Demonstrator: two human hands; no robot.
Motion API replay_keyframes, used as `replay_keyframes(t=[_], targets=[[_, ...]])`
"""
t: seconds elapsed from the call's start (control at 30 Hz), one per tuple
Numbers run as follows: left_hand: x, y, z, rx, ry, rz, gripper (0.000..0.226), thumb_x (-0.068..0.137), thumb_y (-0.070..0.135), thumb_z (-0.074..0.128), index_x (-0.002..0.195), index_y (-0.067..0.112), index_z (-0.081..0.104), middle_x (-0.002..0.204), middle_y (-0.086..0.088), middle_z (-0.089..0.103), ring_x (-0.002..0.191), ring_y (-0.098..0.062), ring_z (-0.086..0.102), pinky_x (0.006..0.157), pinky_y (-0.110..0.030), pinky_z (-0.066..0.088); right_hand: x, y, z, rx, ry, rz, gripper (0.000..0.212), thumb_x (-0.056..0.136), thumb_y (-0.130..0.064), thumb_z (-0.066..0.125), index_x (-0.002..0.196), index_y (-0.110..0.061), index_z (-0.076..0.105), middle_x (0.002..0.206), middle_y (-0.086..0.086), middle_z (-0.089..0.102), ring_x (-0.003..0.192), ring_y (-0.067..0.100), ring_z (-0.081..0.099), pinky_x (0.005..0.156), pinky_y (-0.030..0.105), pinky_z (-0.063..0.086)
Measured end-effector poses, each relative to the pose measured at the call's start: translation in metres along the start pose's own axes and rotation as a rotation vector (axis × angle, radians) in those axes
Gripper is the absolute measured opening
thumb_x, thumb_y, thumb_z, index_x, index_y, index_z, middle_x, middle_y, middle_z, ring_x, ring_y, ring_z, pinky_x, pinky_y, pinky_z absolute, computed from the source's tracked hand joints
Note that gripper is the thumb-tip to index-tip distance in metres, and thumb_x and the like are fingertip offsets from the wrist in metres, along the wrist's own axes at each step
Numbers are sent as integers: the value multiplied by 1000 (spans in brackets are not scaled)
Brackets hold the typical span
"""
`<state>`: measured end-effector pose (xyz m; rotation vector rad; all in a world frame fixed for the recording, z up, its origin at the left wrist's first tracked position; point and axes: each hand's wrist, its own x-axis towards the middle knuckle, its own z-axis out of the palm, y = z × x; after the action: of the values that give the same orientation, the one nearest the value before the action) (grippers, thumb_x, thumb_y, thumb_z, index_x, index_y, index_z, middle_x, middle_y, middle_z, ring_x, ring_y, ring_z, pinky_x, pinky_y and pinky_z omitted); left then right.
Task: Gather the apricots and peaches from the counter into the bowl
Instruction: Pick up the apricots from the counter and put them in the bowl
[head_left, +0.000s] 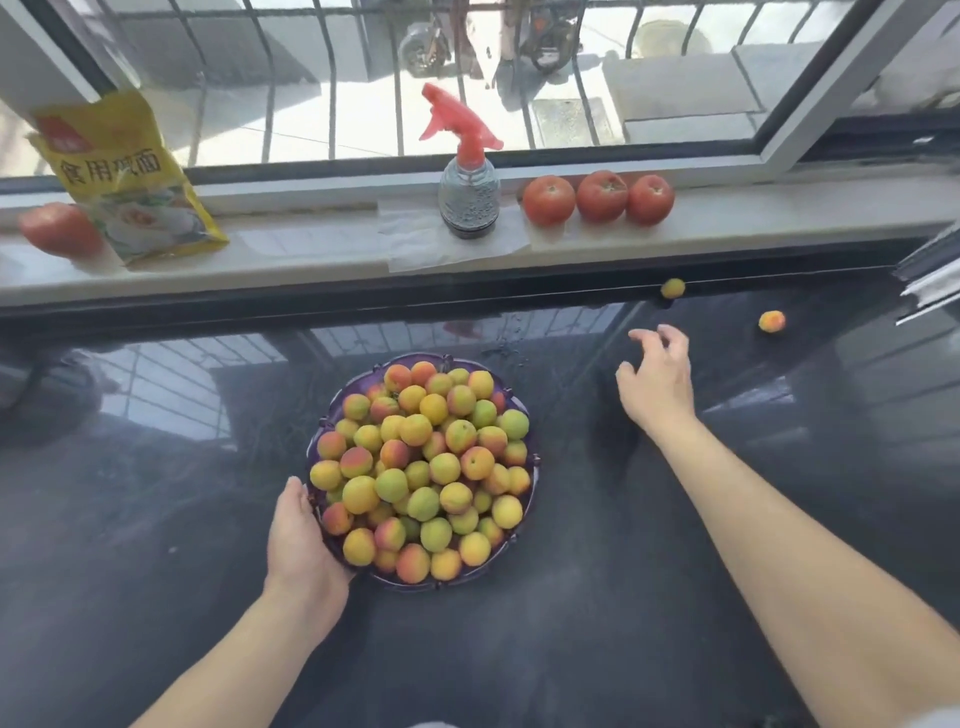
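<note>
- Right hand (657, 384): fingers spread and loose, empty, above the dark glossy counter (675, 545).
- Two loose fruits lie beyond it, far-right: a small yellow round apricot (672, 288) against the counter's back edge, nearer; a yellow-red round apricot (772, 321) further right. Both roundish, no axis to align.
- Left hand (301, 540) cups the purple bowl's rim (318, 431); bowl heaped full, near-left of the right hand.
- Right hand clearly nearer both.

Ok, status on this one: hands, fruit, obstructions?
Left hand grips bowl rim, bowl heaped. Right hand open, empty, reaching. Two fruits loose on counter. Path clear.
</note>
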<state>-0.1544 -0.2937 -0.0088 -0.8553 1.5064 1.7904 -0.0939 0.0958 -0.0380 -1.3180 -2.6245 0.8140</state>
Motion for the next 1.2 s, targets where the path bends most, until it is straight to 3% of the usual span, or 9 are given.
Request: replay_keyframes(t=[0.2, 0.4, 0.53, 0.63, 0.83, 0.93, 1.03, 1.1, 1.2], targets=[[7, 2, 11, 24, 71, 14, 59, 113, 57, 24, 134, 27, 70, 125, -1, 79, 124, -28, 69, 108, -49, 51, 100, 0, -14, -93, -67, 159, 55, 96, -22, 55, 149, -21, 43, 166, 3, -1, 147, 32, 22, 115, 44, 34], [17, 10, 14, 96, 38, -17, 64, 112, 62, 22, 136, 27, 70, 128, -4, 78, 123, -30, 70, 113, -53, 48, 120, 9, -11, -268, -91, 135, 46, 95, -11, 53, 141, -9, 51, 157, 10, 20, 138, 34, 28, 107, 45, 39], [20, 12, 10, 103, 55, -38, 57, 112, 60, 32, 139, 25, 67, 130, -6, 77, 121, -30, 72, 97, -49, 57, 66, 17, 9, -297, -12, -61, 43, 91, 3, 49, 132, -2, 58, 135, 19, 44, 117, 40, 40, 100, 44, 41], [22, 15, 3, 113, 39, -74, 48, 115, 50, 35, 137, 21, 66, 127, -9, 77, 117, -33, 73, 87, -49, 58, -13, 25, 30, -204, 38, -129, 33, 94, 0, 55, 125, -3, 65, 119, 17, 54, 104, 38, 46, 88, 44, 44], [21, 22, -12, 231, -84, -50, 46, 116, 38, 29, 137, 21, 66, 129, -8, 77, 119, -31, 73, 88, -49, 59, -160, 19, 25, 132, -75, 226, 27, 93, -12, 66, 120, -17, 69, 122, 7, 50, 98, 27, 59, 92, 34, 44], [14, 18, -19, 289, -121, -40, 46, 115, 34, 29, 140, 21, 65, 129, -9, 77, 119, -34, 73, 89, -53, 60, -190, -11, 12, 264, -68, 115, 30, 90, -19, 72, 121, -19, 68, 111, -2, 59, 89, 12, 61, 87, 33, 48], [1, 4, -29, 308, -132, -34, 43, 115, 33, 31, 139, 21, 64, 128, -9, 77, 116, -34, 74, 92, -57, 60, -205, -64, 2, 383, -67, -106, 35, 87, -26, 77, 120, -29, 65, 109, -17, 62, 98, -1, 60, 89, 20, 48], [-8, -4, -34, 306, -145, -30, 40, 116, 32, 32, 137, 21, 65, 124, -9, 79, 113, -32, 76, 90, -56, 62, -208, -98, 7, 349, -58, -310, 36, 85, -27, 79, 119, -25, 67, 106, -21, 58, 102, 3, 56, 92, 16, 43], [-12, -6, -38, 322, -146, -16, 37, 118, 32, 33, 136, 23, 64, 126, -9, 78, 116, -34, 74, 95, -58, 60, -202, -134, 27, 184, 14, -537, 33, 82, -28, 81, 111, -17, 69, 101, -10, 63, 102, 17, 54, 91, 29, 41]])
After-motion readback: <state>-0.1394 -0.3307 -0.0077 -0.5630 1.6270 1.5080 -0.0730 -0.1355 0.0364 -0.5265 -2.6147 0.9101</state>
